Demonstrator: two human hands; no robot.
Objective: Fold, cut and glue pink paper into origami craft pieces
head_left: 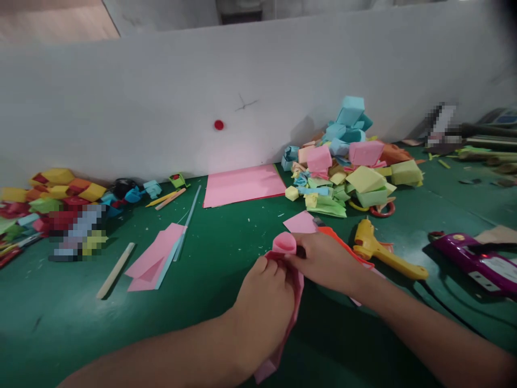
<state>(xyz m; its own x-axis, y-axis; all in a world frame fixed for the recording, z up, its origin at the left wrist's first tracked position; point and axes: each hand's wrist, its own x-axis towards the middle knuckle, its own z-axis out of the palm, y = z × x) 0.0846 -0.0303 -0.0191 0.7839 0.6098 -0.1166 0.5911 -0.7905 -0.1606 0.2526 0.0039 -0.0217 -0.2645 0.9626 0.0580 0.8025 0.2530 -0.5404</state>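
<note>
A long piece of folded pink paper (pixel 285 243) is between my two hands, its top end curled into a loop and its lower end hanging towards the front. My left hand (pixel 264 296) is closed around its length, fingers bent over it. At the curled end, the thumb and fingers of my right hand (pixel 321 256) pinch the paper. Part of the paper is hidden behind both hands. Just beyond my right hand lie a flat pink piece (pixel 301 222) and an orange-handled tool (pixel 337 237), partly covered. A yellow glue gun (pixel 383 253) rests to the right.
Pink sheets (pixel 242 186) lie by the white wall (pixel 161 97). Folded paper shapes are heaped at right (pixel 367 180) and left (pixel 56 188). Pink cut pieces (pixel 155 258) and a pale stick (pixel 116 271) lie left. A purple power strip (pixel 476 261) sits at far right on the green table (pixel 226 231).
</note>
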